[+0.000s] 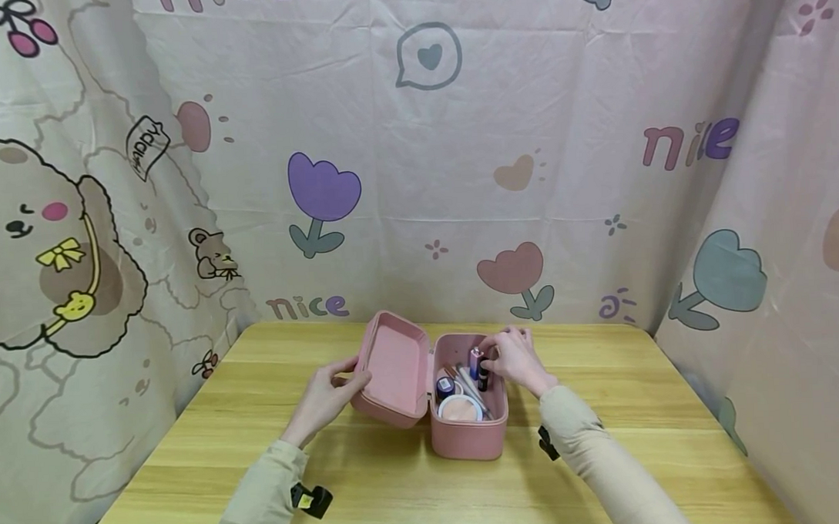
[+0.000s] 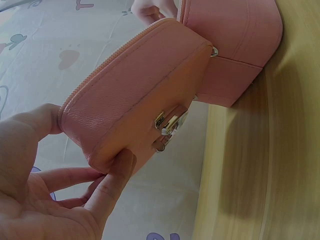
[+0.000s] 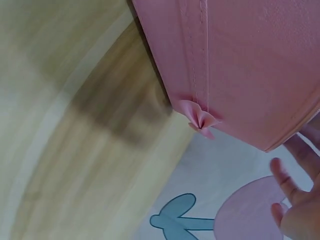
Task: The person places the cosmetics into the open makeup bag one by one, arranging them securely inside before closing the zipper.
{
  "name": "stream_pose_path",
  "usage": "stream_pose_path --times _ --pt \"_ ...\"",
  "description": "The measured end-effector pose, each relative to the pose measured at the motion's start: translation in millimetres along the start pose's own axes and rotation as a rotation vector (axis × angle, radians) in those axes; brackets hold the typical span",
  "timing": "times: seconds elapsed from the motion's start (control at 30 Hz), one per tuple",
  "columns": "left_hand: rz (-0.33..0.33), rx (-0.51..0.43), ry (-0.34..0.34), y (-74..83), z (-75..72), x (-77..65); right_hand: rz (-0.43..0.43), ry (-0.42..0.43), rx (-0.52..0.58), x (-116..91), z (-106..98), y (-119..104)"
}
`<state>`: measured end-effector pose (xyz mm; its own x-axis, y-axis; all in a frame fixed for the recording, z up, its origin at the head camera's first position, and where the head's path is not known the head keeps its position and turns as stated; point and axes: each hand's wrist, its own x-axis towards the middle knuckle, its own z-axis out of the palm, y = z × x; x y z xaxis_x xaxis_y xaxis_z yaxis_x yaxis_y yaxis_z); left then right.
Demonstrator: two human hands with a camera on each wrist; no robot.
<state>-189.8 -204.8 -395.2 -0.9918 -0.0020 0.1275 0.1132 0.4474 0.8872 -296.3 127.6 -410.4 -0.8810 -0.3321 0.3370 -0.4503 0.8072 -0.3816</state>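
Observation:
A pink cosmetic case (image 1: 467, 441) stands on the table with its lid (image 1: 397, 363) swung out to the left. My left hand (image 1: 327, 396) grips the lid's outer edge, thumb on one side and fingers on the other; the left wrist view shows a gold clasp (image 2: 172, 122) on the lid. My right hand (image 1: 516, 359) reaches over the case's right rim and pinches a small black tube (image 1: 483, 377) near its top; its fingertips are partly hidden. Beside it are a blue-and-pink lipstick (image 1: 475, 362), several slim pens (image 1: 468, 384), a small dark jar (image 1: 445, 386) and a round powder compact (image 1: 459, 409).
The case rests on a wooden table (image 1: 579, 472) near its back edge. A printed cloth (image 1: 423, 177) hangs behind and at both sides. In the right wrist view, a pink bow (image 3: 199, 119) sits on the case's outer wall.

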Motion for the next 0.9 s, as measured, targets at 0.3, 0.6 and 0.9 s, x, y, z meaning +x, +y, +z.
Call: stream_pose_path --times 0.3,0.6,0.9 --pt "-0.004 -0.010 -0.004 1.7 0.2 0.7 0.022 0.161 0.265 -7 3 11" --pt "-0.005 -0.007 0.006 2.2 1.2 0.9 0.102 0.204 0.553 -15 3 27" --pt "0.036 -0.002 0.027 0.1 4.2 2.3 0.299 0.119 0.837 -23 0 29"
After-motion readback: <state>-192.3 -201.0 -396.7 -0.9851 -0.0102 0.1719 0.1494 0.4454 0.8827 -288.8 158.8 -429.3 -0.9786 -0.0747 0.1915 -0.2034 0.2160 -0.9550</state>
